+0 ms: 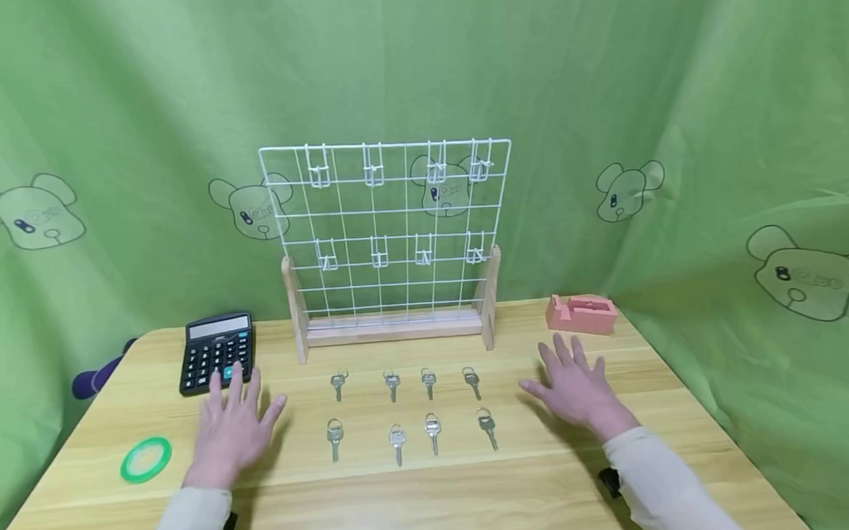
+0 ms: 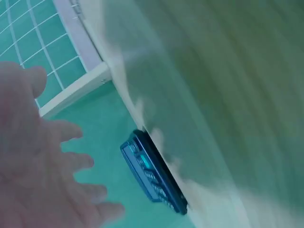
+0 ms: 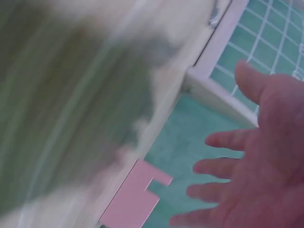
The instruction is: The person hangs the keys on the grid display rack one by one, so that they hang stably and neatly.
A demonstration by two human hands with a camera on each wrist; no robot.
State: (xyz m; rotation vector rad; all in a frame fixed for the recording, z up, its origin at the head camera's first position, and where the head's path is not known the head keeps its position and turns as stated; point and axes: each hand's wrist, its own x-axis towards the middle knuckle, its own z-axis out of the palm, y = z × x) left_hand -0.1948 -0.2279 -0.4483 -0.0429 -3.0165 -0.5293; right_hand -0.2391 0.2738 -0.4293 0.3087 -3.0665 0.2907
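Keys (image 1: 429,382), eight of them, lay flat on the table (image 1: 378,512) in front of the rack (image 1: 395,330), in two rows of four, one row nearer the rack and the other farther out. Each had a small ring at its head; the heads pointed toward the rack and the blades away from it. White hooks (image 1: 374,175) hung on the rack's wire grid, four along the top and four lower down, and wooden legs held the grid upright. To the left of the rack and forward of it, the left hand (image 1: 232,431) hovered palm down, its fingers straight and spread apart, the thumb out toward the keys. In the head view its fingertips overlapped the near edge of the calculator (image 1: 218,351), which lay just left of the rack; the left wrist view showed the fingers apart from it. To the right of the rack and forward of it, the right hand (image 1: 579,389) hovered likewise, fingers apart and straight, thumb toward the keys. Beyond its fingertips, right of the rack, sat the pink holder (image 1: 583,321). The green disc (image 1: 146,460) lay farther forward and left of the rack, past the left hand. Pale sleeves (image 1: 669,483) covered both forearms. Behind the rack hung the green curtain (image 1: 387,61), printed with bear heads, and far to the rack's left a purple thing (image 1: 98,378) showed beyond the table edge.
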